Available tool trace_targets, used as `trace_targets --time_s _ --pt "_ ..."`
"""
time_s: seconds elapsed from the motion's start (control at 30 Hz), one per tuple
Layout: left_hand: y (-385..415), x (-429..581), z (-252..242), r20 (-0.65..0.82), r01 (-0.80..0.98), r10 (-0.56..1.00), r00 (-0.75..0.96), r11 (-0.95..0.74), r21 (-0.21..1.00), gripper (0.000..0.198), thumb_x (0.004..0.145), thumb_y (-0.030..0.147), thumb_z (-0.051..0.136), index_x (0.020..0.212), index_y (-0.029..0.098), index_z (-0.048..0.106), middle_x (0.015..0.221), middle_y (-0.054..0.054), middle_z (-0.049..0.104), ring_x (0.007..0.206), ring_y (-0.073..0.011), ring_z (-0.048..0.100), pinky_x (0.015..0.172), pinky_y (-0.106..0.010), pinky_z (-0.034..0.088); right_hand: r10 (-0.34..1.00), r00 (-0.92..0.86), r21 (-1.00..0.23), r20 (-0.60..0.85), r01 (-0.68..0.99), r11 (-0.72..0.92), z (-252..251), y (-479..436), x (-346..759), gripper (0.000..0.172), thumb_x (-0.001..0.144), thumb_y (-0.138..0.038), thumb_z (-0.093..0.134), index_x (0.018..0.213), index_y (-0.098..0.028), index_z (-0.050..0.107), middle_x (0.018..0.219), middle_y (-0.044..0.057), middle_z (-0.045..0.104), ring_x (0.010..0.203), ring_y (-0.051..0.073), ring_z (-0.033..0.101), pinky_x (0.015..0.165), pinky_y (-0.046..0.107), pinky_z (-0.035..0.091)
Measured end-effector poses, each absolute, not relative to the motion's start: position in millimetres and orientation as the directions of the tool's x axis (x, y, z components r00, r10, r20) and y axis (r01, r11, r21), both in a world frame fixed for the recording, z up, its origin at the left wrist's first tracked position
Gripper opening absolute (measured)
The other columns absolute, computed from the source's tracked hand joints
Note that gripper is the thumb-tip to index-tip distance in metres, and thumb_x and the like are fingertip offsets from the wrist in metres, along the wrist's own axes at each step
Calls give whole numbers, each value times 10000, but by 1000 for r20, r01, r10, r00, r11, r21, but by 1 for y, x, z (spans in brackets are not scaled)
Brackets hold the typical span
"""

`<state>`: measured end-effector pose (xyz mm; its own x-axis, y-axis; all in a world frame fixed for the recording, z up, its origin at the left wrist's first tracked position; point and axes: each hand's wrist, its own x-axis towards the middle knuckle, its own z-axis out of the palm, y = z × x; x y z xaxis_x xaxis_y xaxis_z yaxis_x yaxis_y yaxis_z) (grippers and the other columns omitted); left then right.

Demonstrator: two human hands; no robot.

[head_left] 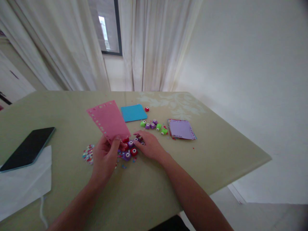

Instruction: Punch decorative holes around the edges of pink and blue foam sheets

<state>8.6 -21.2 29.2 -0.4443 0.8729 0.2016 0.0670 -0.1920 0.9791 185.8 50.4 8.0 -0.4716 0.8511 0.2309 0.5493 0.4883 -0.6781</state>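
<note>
A pink sheet of paper [109,120] is pinched at its lower end between the thumb and fingers of my left hand [106,157]. It is tilted up off the table, with small punched holes along its left and top edges. My right hand [150,146] is over a cluster of small paper punches, its fingers apart around a purple punch [136,140]; whether they touch it is hard to tell. A red punch [133,152] and another purple punch [126,156] lie just below. My left hand partly hides the cluster.
Paper confetti [88,154] lies left of my left hand. Further back are a blue sheet [134,113], a lone red punch [147,109], a row of green and purple punches [153,126] and a stack of purple-topped paper [182,129]. A phone [27,147] rests at left on white paper [29,186].
</note>
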Motion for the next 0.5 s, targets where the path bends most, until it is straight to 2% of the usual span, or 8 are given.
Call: trace_targets --time_s 0.07,0.13,0.2,0.27,0.33,0.4,0.5 --pt "-21 9 29 207 75 871 -445 -194 978 258 901 455 768 795 235 685 673 9 717 598 -178 681 588 -281 556 849 -474 -686 234 539 489 8 51 188 253 976 -278 762 1205 -173 734 1170 116 787 1043 237 699 960 364 499" --pt "-20 9 29 204 70 873 -443 -193 979 255 889 451 779 805 228 689 664 9 715 587 -174 678 565 -271 544 874 -420 -707 244 540 457 8 53 189 168 998 -298 725 1102 -171 764 1107 112 795 997 236 698 932 372 503" --pt "-20 10 29 186 46 881 -434 -185 982 252 866 453 800 853 220 707 678 6 728 581 -176 682 547 -269 540 905 -335 -791 261 464 400 8 55 189 204 1041 -353 655 1017 -184 767 1024 91 790 924 216 687 869 358 507" --pt "-21 10 30 168 21 894 -416 -174 984 274 850 460 817 917 210 727 718 -5 753 594 -180 696 554 -274 553 939 -261 -916 222 273 293 10 56 188 301 1051 -470 626 986 -201 745 885 51 750 778 181 649 737 318 497" --pt "-21 11 30 155 8 906 -393 -165 986 305 843 470 831 953 201 739 761 -24 776 617 -183 709 574 -280 568 959 -253 -990 126 23 137 12 56 186 405 1001 -622 653 991 -220 705 773 9 682 643 152 583 601 280 447" --pt "-21 12 29 137 -6 916 -378 -150 989 327 846 483 837 964 194 743 766 -35 782 627 -184 713 582 -279 571 957 -287 -982 46 -188 -9 15 52 185 477 927 -713 708 989 -243 656 773 -6 677 586 136 550 532 258 405" --pt "-22 13 28 113 -43 929 -352 -136 990 344 860 504 835 967 190 744 750 -35 776 624 -181 710 585 -278 573 948 -317 -924 -9 -360 -130 20 46 182 512 814 -699 844 962 -261 624 906 13 746 627 134 600 554 255 449"
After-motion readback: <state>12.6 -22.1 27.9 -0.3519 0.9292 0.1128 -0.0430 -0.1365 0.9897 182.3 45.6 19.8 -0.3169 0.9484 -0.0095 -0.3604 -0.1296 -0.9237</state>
